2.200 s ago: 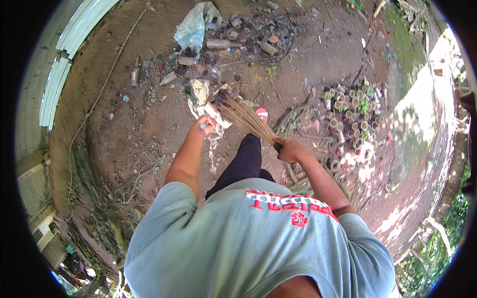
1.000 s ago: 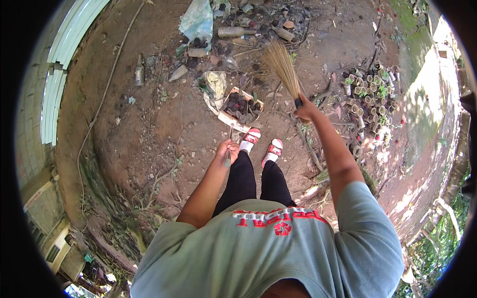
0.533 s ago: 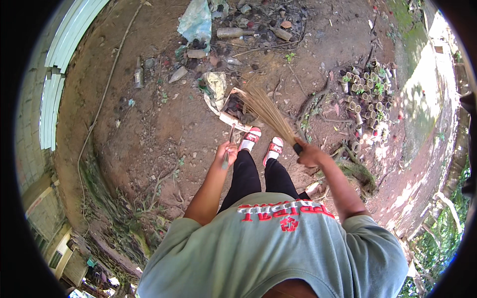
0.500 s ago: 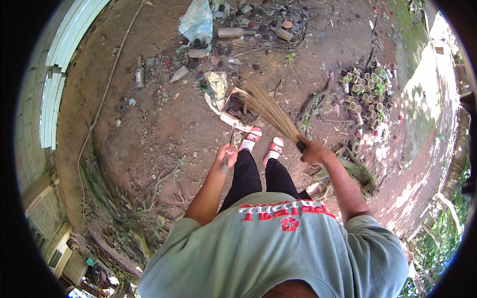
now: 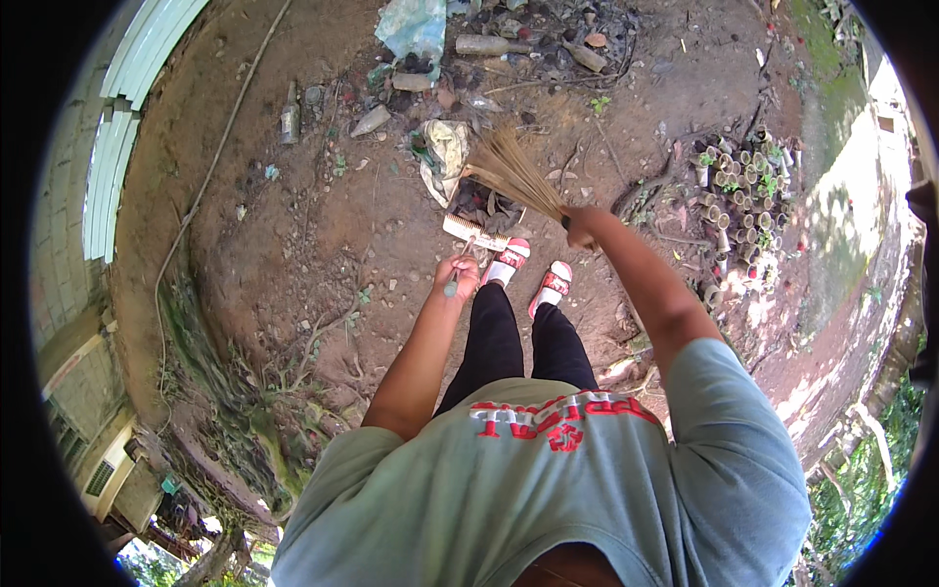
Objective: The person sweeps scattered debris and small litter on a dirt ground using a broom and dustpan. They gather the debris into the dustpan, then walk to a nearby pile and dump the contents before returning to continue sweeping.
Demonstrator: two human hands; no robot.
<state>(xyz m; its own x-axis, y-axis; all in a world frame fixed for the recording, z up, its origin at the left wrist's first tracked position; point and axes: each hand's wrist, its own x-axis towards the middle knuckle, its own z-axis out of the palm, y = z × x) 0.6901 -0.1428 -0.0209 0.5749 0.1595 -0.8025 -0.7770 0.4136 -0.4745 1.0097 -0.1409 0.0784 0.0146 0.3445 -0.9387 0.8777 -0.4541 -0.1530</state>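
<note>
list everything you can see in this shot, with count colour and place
stick broom: one, straw-coloured, in the right hand, bristles over the dustpan
dustpan: one, pale rim, dark debris inside, on the dirt in front of the feet, its handle in the left hand
crumpled sack: one, yellowish white, beside the dustpan
plastic sheet: one, pale blue-green, top of view
bottles: at least two, grey-brown, lying among the rubbish at top
small seedling pots: many, pale with green shoots, clustered at right
corrugated sheet: one, pale green, left edge
dirt ground: brown, with scattered stones and roots
sandals: two, red and white, on the feet
left hand: fingers shut on the dustpan handle
right hand: shut on the broom
</note>
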